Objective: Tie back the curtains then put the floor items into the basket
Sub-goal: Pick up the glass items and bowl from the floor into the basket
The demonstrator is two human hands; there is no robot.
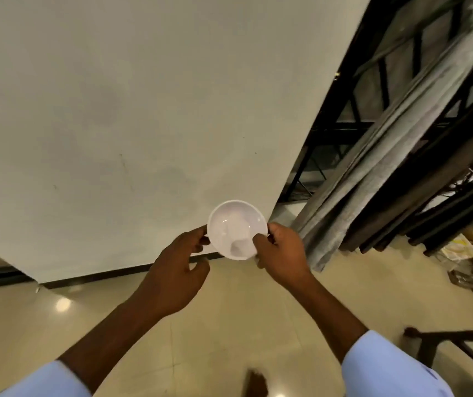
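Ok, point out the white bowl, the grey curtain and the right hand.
white bowl (236, 229), head view, inner bottom.
grey curtain (387, 156), head view, middle fold.
right hand (282, 250), head view, back of hand.

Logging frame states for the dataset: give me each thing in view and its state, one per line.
Bowl: held up off the floor, tilted toward camera, looks empty.
Left hand: fingertips on bowl rim.
Right hand: gripping bowl rim.
Curtains: gathered; no tie visible.
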